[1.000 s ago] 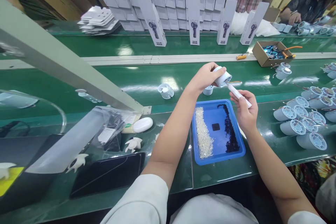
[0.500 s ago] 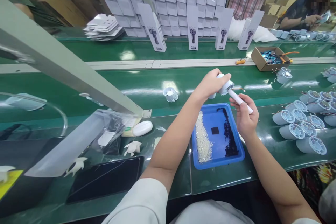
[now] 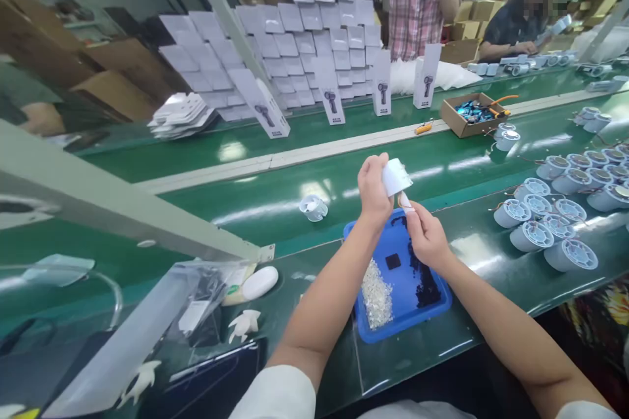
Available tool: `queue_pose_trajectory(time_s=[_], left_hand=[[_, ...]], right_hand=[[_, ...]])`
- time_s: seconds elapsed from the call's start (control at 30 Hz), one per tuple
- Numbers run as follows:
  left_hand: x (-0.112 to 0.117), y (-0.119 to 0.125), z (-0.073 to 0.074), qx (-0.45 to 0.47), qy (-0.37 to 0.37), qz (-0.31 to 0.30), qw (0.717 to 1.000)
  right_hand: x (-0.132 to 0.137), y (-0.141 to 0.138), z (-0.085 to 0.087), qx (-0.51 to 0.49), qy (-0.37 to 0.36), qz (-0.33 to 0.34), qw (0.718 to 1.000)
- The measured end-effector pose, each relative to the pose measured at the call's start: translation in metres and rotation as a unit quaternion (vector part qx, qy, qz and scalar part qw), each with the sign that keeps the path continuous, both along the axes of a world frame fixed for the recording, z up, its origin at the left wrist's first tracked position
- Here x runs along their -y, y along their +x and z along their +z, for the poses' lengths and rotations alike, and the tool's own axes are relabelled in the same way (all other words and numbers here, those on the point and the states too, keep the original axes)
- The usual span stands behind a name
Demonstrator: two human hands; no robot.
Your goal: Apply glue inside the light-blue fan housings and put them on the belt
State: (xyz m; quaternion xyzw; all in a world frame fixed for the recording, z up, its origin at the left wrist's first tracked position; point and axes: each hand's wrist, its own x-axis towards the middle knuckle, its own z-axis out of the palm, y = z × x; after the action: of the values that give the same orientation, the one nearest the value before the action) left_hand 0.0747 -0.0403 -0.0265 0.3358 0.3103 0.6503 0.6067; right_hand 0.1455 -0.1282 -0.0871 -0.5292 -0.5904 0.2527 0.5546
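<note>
My left hand is closed round a white cylindrical housing, held tilted above the back of a blue tray. Just below it, my right hand grips a slim white rod, its tip up against the housing's underside. A thin wire shows beside the rod; the inside of the housing is turned away from view. Small clear-white pieces lie along the tray's left side, small black pieces along its right, and a black square between them.
Several white housings with wires stand at the right. One white housing sits left of my hands. Behind are a carton of blue parts, an orange cutter and white boxes. A metal post slants at left. Two people work opposite.
My view has shifted and tilted. Both hands have turned the housing over, so its open end no longer faces me, and the rod now shows mostly covered by my right fingers.
</note>
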Motion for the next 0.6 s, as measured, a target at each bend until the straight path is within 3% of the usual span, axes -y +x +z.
queue_pose_trajectory(time_s=[0.23,0.5,0.6], left_hand=[[0.008,-0.004,0.006,0.011,-0.020,-0.025,0.999],[0.013,-0.002,0.005,-0.095,0.049,0.035,0.994],[0.012,0.002,0.002,-0.089,0.070,0.025,0.993]], right_hand=[[0.005,-0.009,-0.008,-0.089,-0.010,0.035,0.995],[0.001,-0.008,-0.015,-0.126,-0.012,0.035,0.991],[-0.003,-0.005,-0.014,-0.120,-0.004,0.037,0.992]])
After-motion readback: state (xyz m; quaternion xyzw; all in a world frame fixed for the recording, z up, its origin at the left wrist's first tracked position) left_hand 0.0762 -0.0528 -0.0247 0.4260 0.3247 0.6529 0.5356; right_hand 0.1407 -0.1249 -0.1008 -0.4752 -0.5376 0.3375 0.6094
